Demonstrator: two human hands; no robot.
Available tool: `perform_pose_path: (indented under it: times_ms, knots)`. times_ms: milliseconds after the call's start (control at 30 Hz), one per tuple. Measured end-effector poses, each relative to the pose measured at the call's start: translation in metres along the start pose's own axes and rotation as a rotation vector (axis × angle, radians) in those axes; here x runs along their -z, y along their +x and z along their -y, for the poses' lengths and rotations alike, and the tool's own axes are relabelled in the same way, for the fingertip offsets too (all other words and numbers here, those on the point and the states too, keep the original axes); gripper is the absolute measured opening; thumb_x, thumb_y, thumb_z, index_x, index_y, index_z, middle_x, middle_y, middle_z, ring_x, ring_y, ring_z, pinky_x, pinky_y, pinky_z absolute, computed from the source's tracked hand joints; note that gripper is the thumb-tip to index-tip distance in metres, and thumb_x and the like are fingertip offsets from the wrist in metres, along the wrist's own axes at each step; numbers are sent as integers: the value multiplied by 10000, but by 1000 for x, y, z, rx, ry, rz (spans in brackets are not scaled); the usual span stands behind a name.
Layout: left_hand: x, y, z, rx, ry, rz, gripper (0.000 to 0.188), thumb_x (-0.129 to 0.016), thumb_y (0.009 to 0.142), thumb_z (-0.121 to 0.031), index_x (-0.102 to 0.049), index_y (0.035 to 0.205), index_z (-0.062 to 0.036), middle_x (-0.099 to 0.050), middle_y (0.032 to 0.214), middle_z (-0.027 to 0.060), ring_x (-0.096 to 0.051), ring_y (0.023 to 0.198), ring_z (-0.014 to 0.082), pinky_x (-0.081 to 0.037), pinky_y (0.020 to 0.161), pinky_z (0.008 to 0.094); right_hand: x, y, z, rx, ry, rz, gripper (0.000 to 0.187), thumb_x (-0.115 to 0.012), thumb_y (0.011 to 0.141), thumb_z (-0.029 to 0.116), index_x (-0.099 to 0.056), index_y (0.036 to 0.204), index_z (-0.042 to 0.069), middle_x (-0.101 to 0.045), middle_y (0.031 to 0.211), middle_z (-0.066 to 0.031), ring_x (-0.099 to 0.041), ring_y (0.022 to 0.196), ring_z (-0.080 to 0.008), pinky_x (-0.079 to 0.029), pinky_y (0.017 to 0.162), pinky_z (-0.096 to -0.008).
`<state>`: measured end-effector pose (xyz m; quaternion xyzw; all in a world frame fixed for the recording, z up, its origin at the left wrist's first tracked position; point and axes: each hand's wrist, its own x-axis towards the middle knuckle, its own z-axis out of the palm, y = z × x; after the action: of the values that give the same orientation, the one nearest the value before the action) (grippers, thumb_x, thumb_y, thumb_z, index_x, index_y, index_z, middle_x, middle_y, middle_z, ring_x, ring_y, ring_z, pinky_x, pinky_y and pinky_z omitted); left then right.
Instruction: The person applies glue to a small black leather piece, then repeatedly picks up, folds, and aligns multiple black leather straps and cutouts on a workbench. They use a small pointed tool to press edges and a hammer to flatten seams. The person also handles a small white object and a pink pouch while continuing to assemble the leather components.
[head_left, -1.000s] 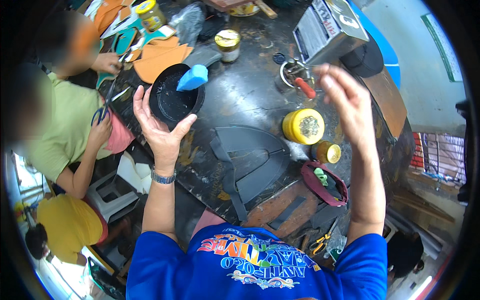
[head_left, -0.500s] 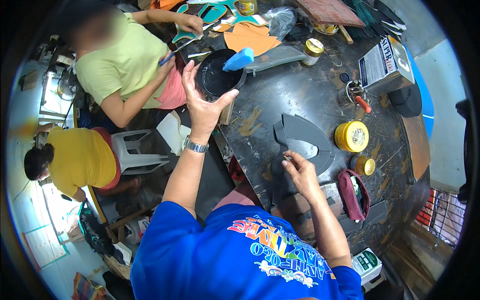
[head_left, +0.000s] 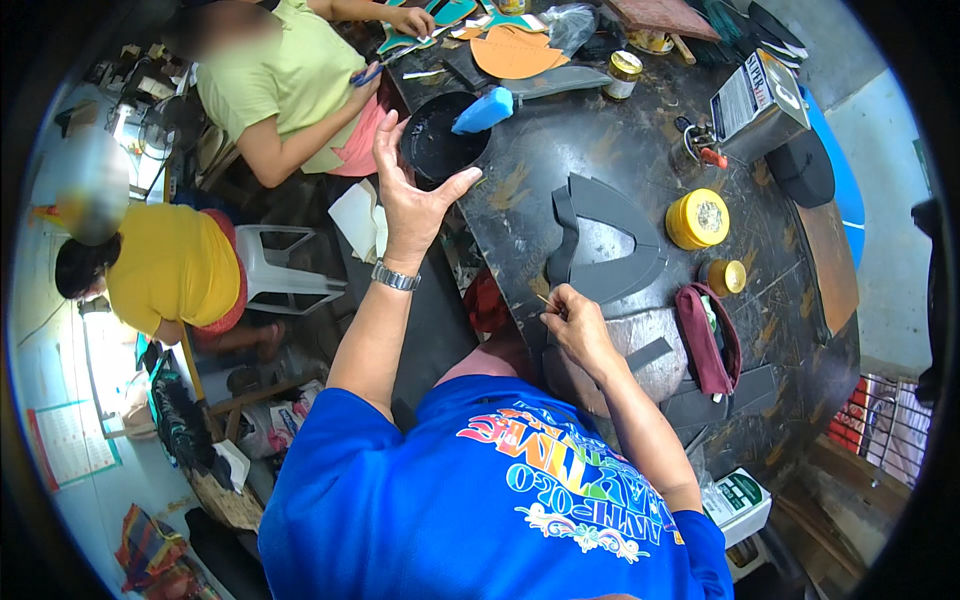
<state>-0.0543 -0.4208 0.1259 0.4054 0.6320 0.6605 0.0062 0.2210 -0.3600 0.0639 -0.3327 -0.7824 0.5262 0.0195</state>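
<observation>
My left hand curves its thumb and fingers round the near side of a round black bowl. A tool with a bright blue handle leans in the bowl over its right rim. My right hand pinches a short, thin stick; its far end is too small to make out. Just beyond that hand, a dark grey U-shaped shoe upper piece lies on the table. Below the hand sits a rounded, pale grey-brown block with a dark strip on it.
Right of the upper stand a yellow tub, a smaller jar and a maroon pouch. Farther back are a rectangular tin and orange cut pieces. A person in light green works at left; another in yellow is behind.
My right hand has drawn back from the grey upper piece, with the stick still pinched. My left hand and the bowl stay together. The view has shifted, so the table appears higher.
</observation>
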Motion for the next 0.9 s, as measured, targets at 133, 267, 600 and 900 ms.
perform_pose_path:
  times_ms: [133, 267, 600, 900]
  knots:
    - [9, -24, -27, 25, 0, 12, 1107, -950, 643, -183, -258, 1497, -47, -412, 1411, 210, -470, 1291, 268, -372, 1134, 385, -7, -18, 8, 91, 10, 0, 149, -686, 845, 95, -588, 919, 11, -663, 837, -209, -666, 841, -393, -504, 733, -450]
    - [13, -44, -48, 18, 63, 36, 1117, -951, 640, -195, -252, 1496, -29, -418, 1404, 218, -454, 1310, 276, -362, 1141, 388, -8, -32, 15, 119, 37, -12, 131, -654, 870, 103, -601, 938, 5, -667, 858, -219, -664, 864, -405, -504, 741, -451]
    - [-27, -33, -37, -69, 51, 307, 1093, -933, 629, -95, -273, 1498, -30, -403, 1438, 166, -428, 1338, 259, -351, 1146, 380, -1, -42, 20, 19, 26, -208, 182, -629, 917, 175, -634, 1002, 14, -677, 938, -223, -656, 917, -415, -505, 778, -469]
    - [-109, -7, -38, -67, -202, 601, 1065, -926, 637, -93, -292, 1489, -19, -379, 1453, 128, -415, 1350, 239, -325, 1170, 358, 24, -80, 13, -71, 200, -605, 177, -715, 815, 115, -578, 887, 29, -655, 799, -179, -667, 768, -359, -507, 685, -422]
